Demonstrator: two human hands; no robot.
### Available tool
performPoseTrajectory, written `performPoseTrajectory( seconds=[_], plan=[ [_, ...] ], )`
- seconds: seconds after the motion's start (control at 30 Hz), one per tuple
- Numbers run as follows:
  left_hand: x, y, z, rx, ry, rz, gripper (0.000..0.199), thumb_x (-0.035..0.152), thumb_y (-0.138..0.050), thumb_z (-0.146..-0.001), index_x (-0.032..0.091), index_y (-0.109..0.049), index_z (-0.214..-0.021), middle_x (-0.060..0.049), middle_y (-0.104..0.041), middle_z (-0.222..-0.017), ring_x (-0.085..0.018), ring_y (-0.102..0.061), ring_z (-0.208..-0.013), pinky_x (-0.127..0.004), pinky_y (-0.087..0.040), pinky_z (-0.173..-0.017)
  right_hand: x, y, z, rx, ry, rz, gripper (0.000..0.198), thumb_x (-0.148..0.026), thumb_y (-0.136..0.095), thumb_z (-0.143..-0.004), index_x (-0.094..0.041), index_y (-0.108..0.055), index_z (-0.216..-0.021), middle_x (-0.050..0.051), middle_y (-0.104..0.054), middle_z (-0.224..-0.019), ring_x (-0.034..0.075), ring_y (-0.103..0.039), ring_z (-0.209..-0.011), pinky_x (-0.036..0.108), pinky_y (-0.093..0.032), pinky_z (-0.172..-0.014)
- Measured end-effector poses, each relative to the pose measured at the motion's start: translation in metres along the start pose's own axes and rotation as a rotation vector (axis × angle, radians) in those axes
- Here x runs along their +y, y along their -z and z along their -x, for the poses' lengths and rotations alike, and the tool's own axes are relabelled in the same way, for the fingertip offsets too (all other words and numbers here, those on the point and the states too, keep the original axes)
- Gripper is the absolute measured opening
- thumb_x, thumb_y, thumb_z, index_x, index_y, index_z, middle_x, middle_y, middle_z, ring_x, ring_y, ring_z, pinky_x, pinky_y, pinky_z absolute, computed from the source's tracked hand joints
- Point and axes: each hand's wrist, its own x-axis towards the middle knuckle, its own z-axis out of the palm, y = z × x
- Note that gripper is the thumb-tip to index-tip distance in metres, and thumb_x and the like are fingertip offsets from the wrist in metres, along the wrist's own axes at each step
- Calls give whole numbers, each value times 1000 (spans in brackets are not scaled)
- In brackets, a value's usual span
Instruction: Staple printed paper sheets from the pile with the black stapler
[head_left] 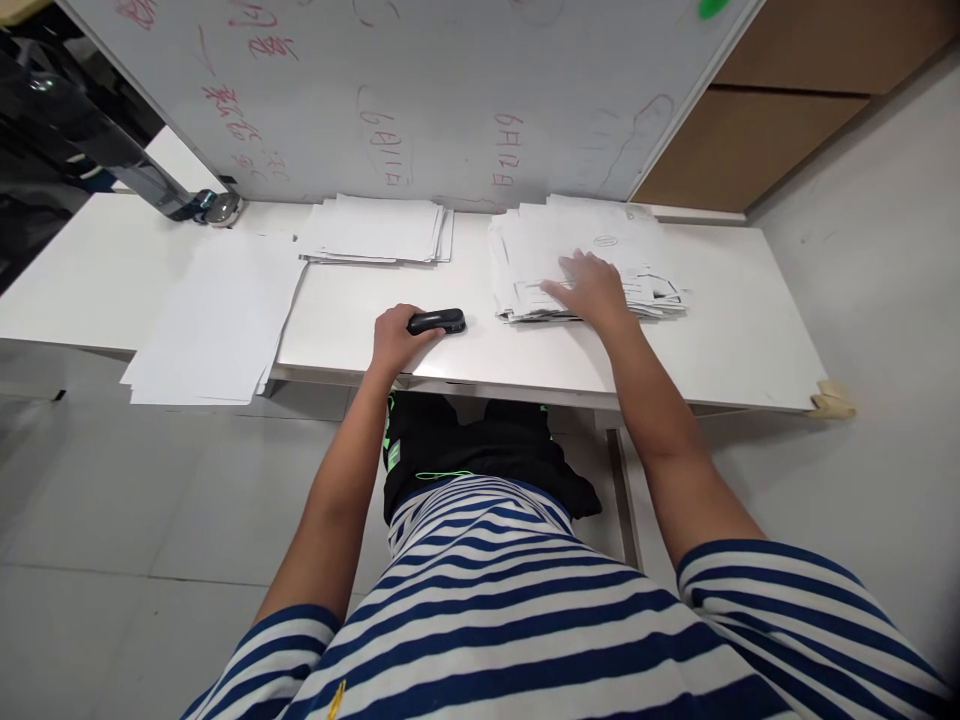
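A black stapler point(442, 320) lies on the white table near its front edge, with my left hand point(397, 338) closed around its left end. To the right, my right hand point(595, 287) rests over a thick, uneven stack of papers point(525, 250), its fingers spread and slightly blurred. Some sheets in that stack show printed boxes and lines. Between the stapler and the back of the table sits a neater pile of white papers point(375, 228). Further left, large blank sheets point(217, 310) hang partly over the table's front edge.
A whiteboard point(442, 100) with red handwriting stands along the back of the table point(735, 330). A clear bottle-like object point(112, 140) lies tilted at the back left. Brown cardboard boxes point(765, 150) are behind on the right, beside a wall. Tan tape point(832, 400) covers the table's right corner.
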Motion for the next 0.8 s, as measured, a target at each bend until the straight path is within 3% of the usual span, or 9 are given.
performPoseTrajectory(
  seconds=[0.27, 0.47, 0.63, 0.8],
  plan=[
    [2, 2, 0, 2, 10, 7, 33, 50, -78, -76, 25, -64, -93, -7, -70, -98, -27, -64, -95, -44, -50, -85, -4, -4, 0, 64, -1, -15, 56, -48, -30, -102, -15, -59, -137, 19, -51, -153, 40, -43, -143, 66, -32, -113],
    [2, 1, 0, 0, 8, 5, 34, 51, -78, -75, 24, -64, -91, -7, -70, -97, -27, -63, -95, -45, -49, -86, -10, -6, 4, 145, -19, -20, 56, -32, -21, -103, -10, -51, -145, 22, -64, -137, 37, -53, -135, 58, -39, -110],
    [2, 1, 0, -3, 6, 7, 34, 51, -78, -75, 24, -64, -91, -7, -70, -97, -27, -63, -94, -44, -48, -85, -8, 2, 8, 195, -121, -55, 55, -40, -24, -104, -12, -63, -130, 20, -74, -108, 36, -68, -108, 51, -48, -97],
    [0, -1, 0, 24, 40, -18, 36, 53, -77, -75, 24, -62, -90, -7, -67, -96, -28, -60, -96, -45, -48, -86, -19, 28, 25, 415, -94, -311, 48, -59, -38, -101, -23, -69, -103, 6, -67, -80, 26, -68, -88, 40, -53, -79]
  ],
)
